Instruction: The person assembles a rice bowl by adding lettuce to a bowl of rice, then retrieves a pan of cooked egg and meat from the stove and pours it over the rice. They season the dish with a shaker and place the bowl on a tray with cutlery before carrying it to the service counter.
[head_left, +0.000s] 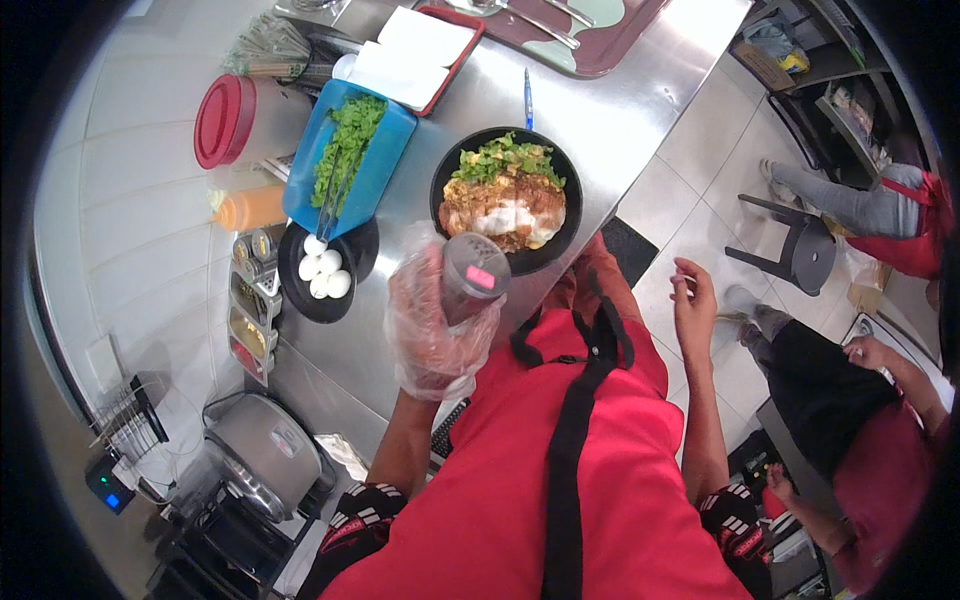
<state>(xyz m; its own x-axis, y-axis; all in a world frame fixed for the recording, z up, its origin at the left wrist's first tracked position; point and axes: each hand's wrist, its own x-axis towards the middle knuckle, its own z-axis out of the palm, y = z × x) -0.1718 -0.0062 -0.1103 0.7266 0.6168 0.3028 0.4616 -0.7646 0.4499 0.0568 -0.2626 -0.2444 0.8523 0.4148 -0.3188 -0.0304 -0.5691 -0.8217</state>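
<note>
Black bowl (446,172), blue tray (385,170), red lid (223,121), grey-capped shaker (472,276).

Bare tabletop (640,110) lies right of the black bowl (506,200); on its left the egg plate (325,275) and blue board (350,160) crowd passage.

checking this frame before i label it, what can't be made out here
Head view only:
- Contents of the dark shaker: opaque sides, and the gloved left hand wraps it.
- Food under the greens and sauce in the black bowl: covered by toppings.
- Small containers at the counter edge: too small and bent by the fisheye rim.
- Tray at top: cut off by the picture edge.
- Right hand: empty, off the counter.
</note>
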